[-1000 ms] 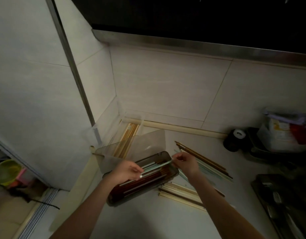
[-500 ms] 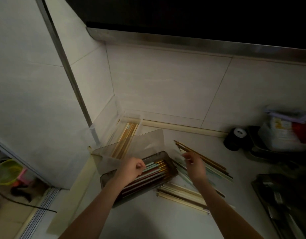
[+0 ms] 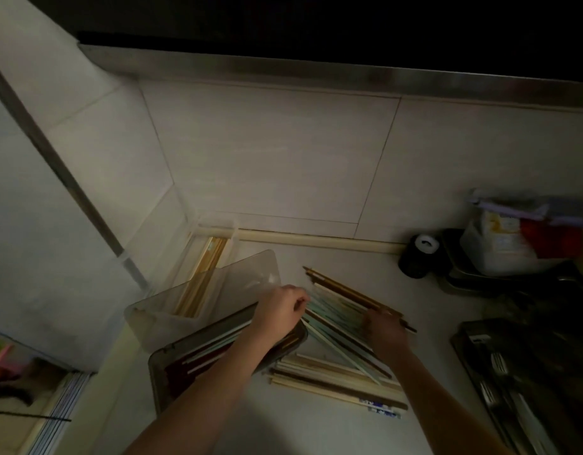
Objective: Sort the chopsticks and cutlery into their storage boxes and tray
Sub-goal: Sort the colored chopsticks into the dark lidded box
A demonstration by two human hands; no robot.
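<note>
Left hand curled, fingertips pinching near ends of pale green chopsticks lying loose on counter. Right hand fingers bent down onto same bundle's far part; actual grip cannot tell, dim. Brown chopsticks just behind. Cream chopsticks piled nearer. Dark storage box under left forearm, holds chopsticks. Clear box in corner. Cutlery tray far right.

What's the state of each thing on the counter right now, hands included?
Dark chopstick box: lid up, partly filled.
Clear box: open, holds pale wooden chopsticks.
Green chopsticks: loose on the counter, gripped at both ends.
Pale chopsticks: loose pile, unsorted.
Brown chopsticks: loose, unsorted.
Left hand: curled on the green chopsticks.
Right hand: curled on their other end.
Cutlery tray: holds forks.
</note>
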